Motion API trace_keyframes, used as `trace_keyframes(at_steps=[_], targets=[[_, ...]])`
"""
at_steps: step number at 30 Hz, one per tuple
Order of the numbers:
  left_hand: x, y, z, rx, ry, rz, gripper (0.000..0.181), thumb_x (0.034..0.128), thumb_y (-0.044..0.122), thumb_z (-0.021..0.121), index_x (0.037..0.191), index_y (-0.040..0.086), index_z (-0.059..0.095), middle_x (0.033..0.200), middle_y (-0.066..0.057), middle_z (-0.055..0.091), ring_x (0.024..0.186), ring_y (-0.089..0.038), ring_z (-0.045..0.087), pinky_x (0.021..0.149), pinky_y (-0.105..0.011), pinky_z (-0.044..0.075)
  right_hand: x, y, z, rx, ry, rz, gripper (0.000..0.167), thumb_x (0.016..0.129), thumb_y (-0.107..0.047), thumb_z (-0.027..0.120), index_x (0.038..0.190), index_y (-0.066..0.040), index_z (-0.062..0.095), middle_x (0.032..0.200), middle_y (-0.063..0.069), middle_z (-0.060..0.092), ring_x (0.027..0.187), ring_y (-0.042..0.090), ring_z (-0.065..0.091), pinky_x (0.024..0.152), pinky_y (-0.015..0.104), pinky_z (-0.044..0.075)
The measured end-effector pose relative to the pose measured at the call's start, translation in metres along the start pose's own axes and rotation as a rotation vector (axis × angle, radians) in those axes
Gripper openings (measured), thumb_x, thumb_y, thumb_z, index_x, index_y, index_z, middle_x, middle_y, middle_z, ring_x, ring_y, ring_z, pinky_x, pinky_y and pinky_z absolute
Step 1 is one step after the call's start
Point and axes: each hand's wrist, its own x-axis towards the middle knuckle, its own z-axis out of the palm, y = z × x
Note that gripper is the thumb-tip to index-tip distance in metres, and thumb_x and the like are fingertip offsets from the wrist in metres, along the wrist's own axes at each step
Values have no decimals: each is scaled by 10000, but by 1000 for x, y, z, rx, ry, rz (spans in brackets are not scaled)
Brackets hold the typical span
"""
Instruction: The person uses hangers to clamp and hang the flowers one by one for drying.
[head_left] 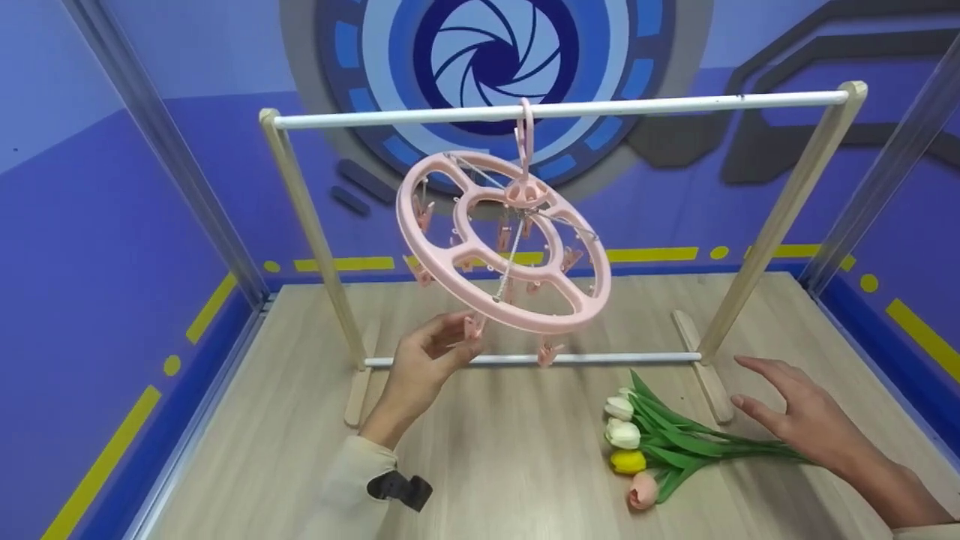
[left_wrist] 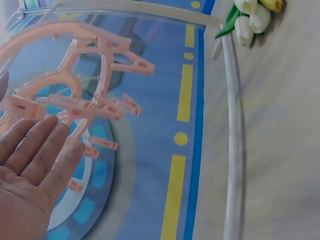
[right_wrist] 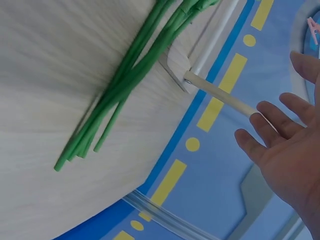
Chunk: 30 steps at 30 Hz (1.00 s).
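A pink round clothes hanger [head_left: 442, 259] with several dangling clothespins hangs tilted by its hook from the upper white bar of a drying rack [head_left: 562, 112]. At its lower front rim, my left hand [head_left: 424, 367] pinches a pink clothespin [head_left: 472, 328] between thumb and fingertips; the left wrist view shows that hand's other fingers [left_wrist: 50, 145] extended beside the clips. My right hand [head_left: 817, 420] is held over the stems of a bunch of tulips [head_left: 682, 446], fingers spread and holding nothing. The tulips lie on the table, with white, yellow and pink blooms.
The rack's wooden posts [head_left: 311, 225] stand on flat feet, joined low down by a white bar [head_left: 622, 358]. Blue patterned panels [head_left: 97, 262] enclose the wooden table [head_left: 480, 465] at the back and sides. A black strap [head_left: 401, 489] is at the left sleeve.
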Motion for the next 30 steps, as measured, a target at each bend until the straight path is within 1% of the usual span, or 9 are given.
trace_keyframes(at_steps=[5, 8, 12, 15, 18, 23, 25, 27, 30], targets=[[4, 1, 10, -95, 5, -18, 336, 1006, 121, 755, 1323, 23, 703, 1220, -91, 740, 1142, -241, 690, 967, -343, 587, -3, 2, 5, -1, -53, 28, 577, 1024, -283, 746, 1464, 41, 560, 1433, 319, 556, 1324, 569, 475, 976, 776, 404], [7, 2, 15, -170, 14, -30, 305, 1001, 90, 754, 1287, -7, 718, 1179, -115, 752, 1082, -273, 715, 903, -340, 613, -3, 3, 8, -4, -86, 50, 596, 1028, -333, 737, 1456, 45, 569, 1425, 317, 568, 1322, 567, 489, 985, 771, 413], [8, 3, 18, -215, 26, -50, 329, 985, 84, 772, 1286, -36, 712, 1142, -133, 754, 1032, -264, 740, 867, -341, 629, -4, 4, 12, -13, -112, 63, 588, 1019, -344, 747, 1437, 42, 595, 1404, 303, 598, 1312, 558, 519, 992, 761, 429], [6, 3, 17, -177, 41, -47, 350, 982, 107, 783, 1298, -27, 712, 1130, -120, 749, 1014, -220, 737, 865, -330, 628, -5, 5, 14, -21, -123, 43, 545, 1000, -284, 776, 1414, 34, 620, 1379, 280, 627, 1282, 540, 561, 976, 736, 466], [4, 4, 16, -138, 39, -22, 329, 980, 103, 785, 1279, -17, 719, 1128, -116, 746, 1006, -217, 724, 870, -333, 625, -7, 7, 17, -31, -126, 5, 510, 970, -223, 809, 1389, 19, 647, 1354, 234, 658, 1244, 499, 607, 942, 679, 522], [3, 4, 14, -129, 50, 18, 288, 966, 65, 789, 1230, -25, 720, 1118, -121, 747, 1006, -238, 714, 876, -336, 620, -10, 13, 22, -75, -134, -69, 405, 922, -163, 847, 1285, -28, 728, 1250, 112, 728, 1142, 339, 686, 875, 514, 597], [3, 4, 14, -129, 59, 21, 285, 950, 53, 798, 1215, -25, 726, 1107, -119, 750, 1005, -244, 716, 883, -342, 620, -11, 16, 24, -73, -155, -88, 352, 921, -150, 843, 1240, -35, 749, 1193, 88, 746, 1098, 290, 699, 850, 491, 605], [2, 4, 14, -118, 66, 25, 285, 936, 50, 807, 1201, -24, 731, 1104, -113, 755, 1005, -250, 720, 887, -350, 622, -12, 19, 27, -56, -179, -90, 299, 928, -134, 830, 1204, -42, 761, 1148, 70, 754, 1061, 256, 707, 830, 497, 605], [1, 4, 14, -108, 72, 25, 285, 919, 49, 821, 1176, -33, 731, 1097, -118, 759, 1003, -252, 726, 892, -353, 622, -13, 26, 30, -37, -205, -73, 233, 937, -109, 815, 1158, -49, 772, 1093, 50, 758, 1004, 238, 721, 805, 493, 604]])
